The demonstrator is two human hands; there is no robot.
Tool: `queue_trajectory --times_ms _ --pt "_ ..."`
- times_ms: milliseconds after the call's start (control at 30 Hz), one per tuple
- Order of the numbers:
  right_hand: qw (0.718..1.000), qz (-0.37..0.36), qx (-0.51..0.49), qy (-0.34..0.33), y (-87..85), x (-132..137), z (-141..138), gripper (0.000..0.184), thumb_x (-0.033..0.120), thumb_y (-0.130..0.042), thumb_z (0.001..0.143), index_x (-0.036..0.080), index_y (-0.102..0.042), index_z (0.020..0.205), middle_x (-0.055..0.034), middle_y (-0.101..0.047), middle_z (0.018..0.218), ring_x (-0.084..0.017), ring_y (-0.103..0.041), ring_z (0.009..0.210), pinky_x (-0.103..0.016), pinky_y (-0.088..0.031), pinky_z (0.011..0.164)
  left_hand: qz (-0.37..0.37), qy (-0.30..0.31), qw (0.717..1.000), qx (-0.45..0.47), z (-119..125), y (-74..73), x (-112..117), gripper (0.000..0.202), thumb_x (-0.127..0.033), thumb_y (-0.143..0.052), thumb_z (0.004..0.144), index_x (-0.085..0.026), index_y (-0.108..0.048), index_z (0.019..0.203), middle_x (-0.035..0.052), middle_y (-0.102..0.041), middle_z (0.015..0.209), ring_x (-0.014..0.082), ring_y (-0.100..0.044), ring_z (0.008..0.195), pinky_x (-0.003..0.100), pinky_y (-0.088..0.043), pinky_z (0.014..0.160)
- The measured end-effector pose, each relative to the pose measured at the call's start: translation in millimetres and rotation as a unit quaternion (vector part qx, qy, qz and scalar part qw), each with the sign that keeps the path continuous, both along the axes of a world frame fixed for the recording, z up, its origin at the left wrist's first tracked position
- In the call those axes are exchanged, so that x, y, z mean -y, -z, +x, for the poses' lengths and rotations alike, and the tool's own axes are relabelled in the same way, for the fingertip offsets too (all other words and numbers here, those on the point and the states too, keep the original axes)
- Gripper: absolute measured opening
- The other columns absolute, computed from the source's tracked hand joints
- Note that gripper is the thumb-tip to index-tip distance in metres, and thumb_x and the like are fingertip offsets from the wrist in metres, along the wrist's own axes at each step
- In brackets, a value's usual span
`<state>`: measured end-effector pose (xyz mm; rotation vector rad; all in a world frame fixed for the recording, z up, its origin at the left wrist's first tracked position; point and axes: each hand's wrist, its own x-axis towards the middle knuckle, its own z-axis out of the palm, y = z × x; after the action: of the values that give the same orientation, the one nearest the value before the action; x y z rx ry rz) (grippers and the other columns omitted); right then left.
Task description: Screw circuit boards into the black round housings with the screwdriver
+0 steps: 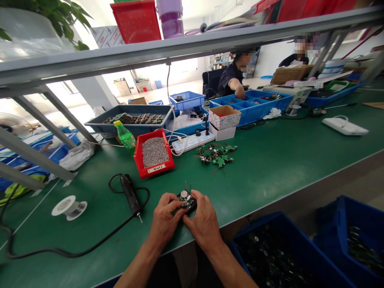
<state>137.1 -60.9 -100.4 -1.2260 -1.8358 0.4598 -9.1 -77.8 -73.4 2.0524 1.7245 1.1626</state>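
Near the front edge of the green table, both my hands grip a small black electronic housing (189,203) with a circuit board, a round silvery part and thin red and black wires standing up from it. My left hand (165,216) holds its left side, with fingers reaching over the top. Around the right side curl the fingers of my right hand (205,218). A black electric screwdriver (131,195) lies to the left of my hands, its bit pointing toward me. Beyond my hands sits a red bin (141,168) full of small metal screws.
Loose green circuit boards (220,158) lie behind my hands, before a white power strip (193,142). A solder spool (69,208) stands left. A green bottle (125,138) leans by the red bin. Blue crates (279,224) sit below the right edge. A co-worker (231,82) reaches into a divided blue tray (255,114).
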Motion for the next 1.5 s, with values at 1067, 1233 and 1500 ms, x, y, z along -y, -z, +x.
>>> queue_trajectory --times_ms 1067,1233,1500 --pt "0.968 -0.030 0.034 -0.247 -20.2 -25.2 17.1 0.052 0.016 -0.073 0.077 0.024 -0.055 0.125 -0.0095 -0.054 0.138 -0.026 -0.051 0.126 -0.046 -0.039 0.113 -0.063 0.121 0.991 -0.008 -49.3 -5.1 17.1 0.019 -0.015 -0.061 0.088 -0.024 -0.062 0.105 0.0051 -0.068 0.115 0.0166 -0.065 0.106 0.029 -0.051 0.094" --pt "0.968 -0.028 0.036 -0.245 -16.1 -25.6 15.9 0.056 0.017 -0.074 0.078 0.021 -0.052 0.129 -0.0107 -0.054 0.138 -0.027 -0.051 0.125 -0.048 -0.040 0.112 -0.005 0.100 0.994 -0.032 -43.7 -6.7 15.1 0.020 -0.013 -0.062 0.086 -0.022 -0.065 0.104 0.0051 -0.068 0.098 0.0153 -0.066 0.091 0.025 -0.054 0.081" --pt "0.972 -0.022 0.048 -0.230 -10.3 -27.8 14.1 0.051 0.020 -0.071 0.080 0.019 -0.054 0.128 -0.0127 -0.055 0.135 -0.029 -0.054 0.120 -0.048 -0.045 0.107 -0.014 0.103 0.995 -0.002 -43.7 -2.9 11.4 0.021 -0.010 -0.062 0.085 -0.021 -0.062 0.102 0.0051 -0.069 0.095 0.0159 -0.067 0.088 0.026 -0.055 0.079"
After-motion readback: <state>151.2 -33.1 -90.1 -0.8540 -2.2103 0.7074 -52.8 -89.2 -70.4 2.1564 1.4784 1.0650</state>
